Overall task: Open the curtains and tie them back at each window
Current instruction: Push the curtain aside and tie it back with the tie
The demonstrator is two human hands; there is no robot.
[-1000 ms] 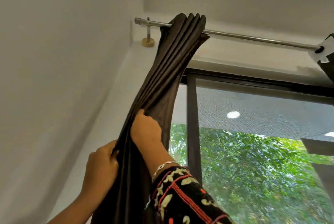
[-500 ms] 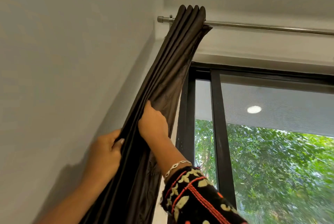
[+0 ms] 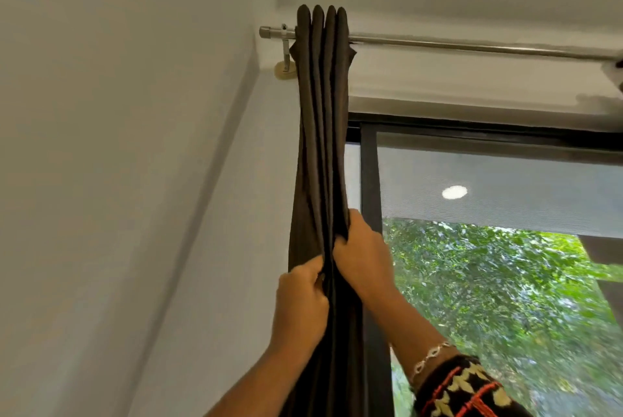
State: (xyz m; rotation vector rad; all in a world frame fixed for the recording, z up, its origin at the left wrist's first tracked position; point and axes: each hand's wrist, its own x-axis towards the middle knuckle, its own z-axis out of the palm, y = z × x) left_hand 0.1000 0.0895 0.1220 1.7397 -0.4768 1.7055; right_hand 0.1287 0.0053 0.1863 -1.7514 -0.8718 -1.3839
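Gripping curtain [image 3: 322, 133] beside white wall [image 3: 135, 147].

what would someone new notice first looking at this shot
The dark brown curtain stands out first, bunched into tight folds and hanging from the silver rod near the wall corner. Both hands grip it mid-frame, the left hand just below the right hand. To the right, bright green foliage fills the window.

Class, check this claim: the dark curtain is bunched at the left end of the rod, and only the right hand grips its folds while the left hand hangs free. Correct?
Not quite. In the head view both hands grip the dark curtain: the left hand holds the folds just below the right hand. The curtain is indeed bunched at the left end of the rod.
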